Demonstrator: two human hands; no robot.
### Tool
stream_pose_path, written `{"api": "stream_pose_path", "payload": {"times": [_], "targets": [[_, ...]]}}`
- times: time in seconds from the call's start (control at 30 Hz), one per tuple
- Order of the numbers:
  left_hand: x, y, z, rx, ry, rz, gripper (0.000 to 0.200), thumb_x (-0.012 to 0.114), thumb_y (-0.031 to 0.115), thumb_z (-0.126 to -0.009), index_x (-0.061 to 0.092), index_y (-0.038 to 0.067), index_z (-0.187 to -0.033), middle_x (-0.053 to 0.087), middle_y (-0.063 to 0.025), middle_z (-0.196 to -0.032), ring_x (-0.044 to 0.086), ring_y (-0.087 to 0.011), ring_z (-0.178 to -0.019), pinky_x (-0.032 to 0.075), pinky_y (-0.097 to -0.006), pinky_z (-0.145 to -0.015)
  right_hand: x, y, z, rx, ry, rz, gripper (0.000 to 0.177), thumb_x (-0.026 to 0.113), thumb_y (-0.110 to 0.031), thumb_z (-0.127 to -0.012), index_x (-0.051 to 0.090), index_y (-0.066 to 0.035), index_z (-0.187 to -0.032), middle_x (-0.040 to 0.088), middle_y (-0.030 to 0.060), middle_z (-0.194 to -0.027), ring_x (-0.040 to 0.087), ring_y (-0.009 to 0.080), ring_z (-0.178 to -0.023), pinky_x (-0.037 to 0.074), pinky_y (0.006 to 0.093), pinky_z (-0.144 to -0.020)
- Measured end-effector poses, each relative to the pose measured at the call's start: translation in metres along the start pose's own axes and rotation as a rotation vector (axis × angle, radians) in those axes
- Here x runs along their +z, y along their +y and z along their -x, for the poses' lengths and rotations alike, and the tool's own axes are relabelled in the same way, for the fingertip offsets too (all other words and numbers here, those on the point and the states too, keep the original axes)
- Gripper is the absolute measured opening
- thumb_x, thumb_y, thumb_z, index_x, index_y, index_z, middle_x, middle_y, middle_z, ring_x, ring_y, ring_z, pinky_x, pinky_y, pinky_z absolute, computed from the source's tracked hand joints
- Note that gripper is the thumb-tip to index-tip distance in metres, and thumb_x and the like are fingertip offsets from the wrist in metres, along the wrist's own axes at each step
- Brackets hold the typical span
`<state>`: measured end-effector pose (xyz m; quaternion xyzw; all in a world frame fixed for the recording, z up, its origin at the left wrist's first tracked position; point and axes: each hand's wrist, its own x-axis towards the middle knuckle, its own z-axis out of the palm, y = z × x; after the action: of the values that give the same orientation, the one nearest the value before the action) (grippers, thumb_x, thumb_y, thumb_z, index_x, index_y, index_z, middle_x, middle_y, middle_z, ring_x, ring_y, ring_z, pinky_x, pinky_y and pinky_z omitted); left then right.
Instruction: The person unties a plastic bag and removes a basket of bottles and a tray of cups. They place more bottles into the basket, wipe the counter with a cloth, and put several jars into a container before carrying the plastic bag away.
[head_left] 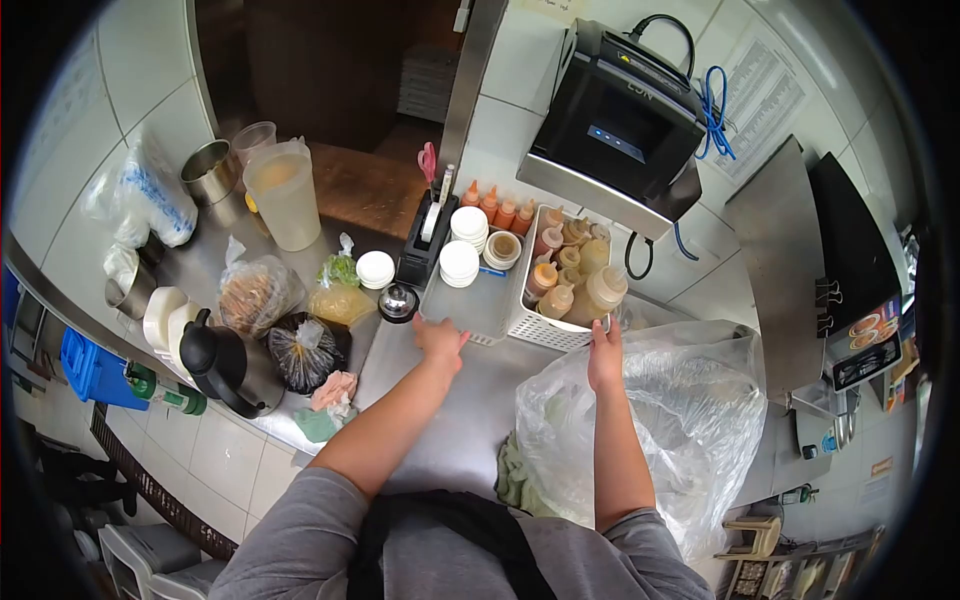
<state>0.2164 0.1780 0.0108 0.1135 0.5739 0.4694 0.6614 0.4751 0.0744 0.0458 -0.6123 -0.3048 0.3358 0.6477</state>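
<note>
My left hand [440,345] is at the front left corner of a shallow, translucent tray [480,305], its fingers closed on the edge. Stacks of white lids [459,262] and a small round container [502,249] stand in the tray's back part. To its right is a white perforated basket [545,329] packed with squeeze bottles [606,290] of brown and pale sauces. My right hand [605,358] grips the basket's front right corner, thumb up; its other fingers are partly hidden.
A large clear plastic bag [650,420] bulges beside my right arm. Left stand a call bell [398,303], tape dispenser [425,235], filled bags [260,290], a thermal jug [235,365] and a pitcher [285,200]. Orange sauce bottles [505,213] line the wall; a printer [625,115] hangs above.
</note>
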Motion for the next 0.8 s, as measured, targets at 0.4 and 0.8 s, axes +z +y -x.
{"api": "stream_pose_path", "payload": {"times": [0.4, 0.8], "targets": [[-0.041, 0.023, 0.036, 0.07, -0.22, -0.142, 0.08, 0.06, 0.007, -0.092, 0.009, 0.02, -0.152, 0.029, -0.013, -0.148, 0.05, -0.0244, -0.108, 0.051, -0.0399, -0.09, 0.0, -0.043, 0.059, -0.383, 0.209, 0.485, 0.053, 0.052, -0.023, -0.1, 0.034, 0.003, -0.142, 0.05, 0.0172, -0.135, 0.048, 0.0211, -0.125, 0.039, 0.0328, -0.103], [0.038, -0.102, 0.236, 1.068, -1.683, -0.971, 0.033, 0.054, 0.002, -0.089, 0.058, 0.003, -0.121, 0.056, -0.0166, -0.123, 0.053, -0.032, -0.116, 0.042, -0.038, -0.101, -0.143, -0.207, 0.142, -0.323, 0.027, 0.941, 0.064, 0.058, -0.015, -0.094, 0.027, -0.01, -0.15, 0.051, 0.0249, -0.135, 0.052, 0.0391, -0.123, 0.042, 0.0425, -0.102]]}}
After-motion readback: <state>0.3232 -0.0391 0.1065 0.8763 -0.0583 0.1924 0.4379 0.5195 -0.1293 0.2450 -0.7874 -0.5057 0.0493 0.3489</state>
